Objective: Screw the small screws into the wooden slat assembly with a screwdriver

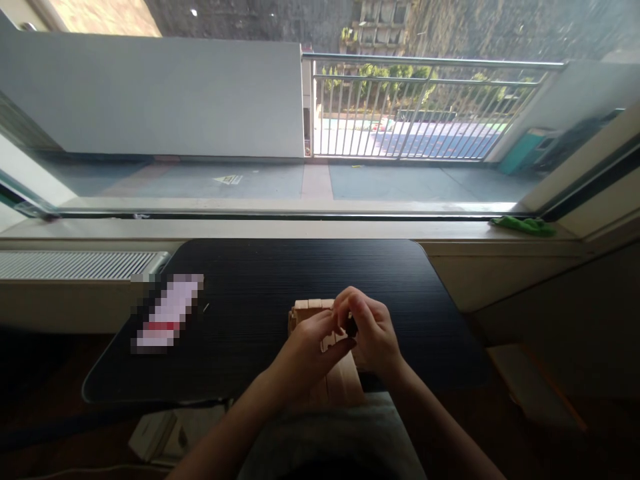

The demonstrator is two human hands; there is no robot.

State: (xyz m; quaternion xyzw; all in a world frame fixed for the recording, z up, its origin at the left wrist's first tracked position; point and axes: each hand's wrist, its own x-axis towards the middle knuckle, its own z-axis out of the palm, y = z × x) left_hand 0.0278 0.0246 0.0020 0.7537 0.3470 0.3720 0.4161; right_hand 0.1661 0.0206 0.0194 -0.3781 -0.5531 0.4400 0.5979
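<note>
Near the front edge of the black table (250, 280) sits a light tan object (345, 383) with a segmented top edge and a flat, strap-like part reaching toward me. Whether it is leather or wood I cannot tell. Over it, my left hand (305, 340) has its fingers bent and closed toward the other hand. My right hand (377, 330) is curled, thumb and fingers pinched together, nearly touching the left fingertips. Anything small between the fingers is hidden. Both hands cover much of the tan object's middle and right side.
A blurred pinkish-white item (173, 310) lies at the table's left, with a tiny pale sliver (206, 307) beside it. Behind the table runs a windowsill (300, 229) bearing a green cloth (523, 225). A radiator (85, 265) stands left. Below is an open box (170, 433).
</note>
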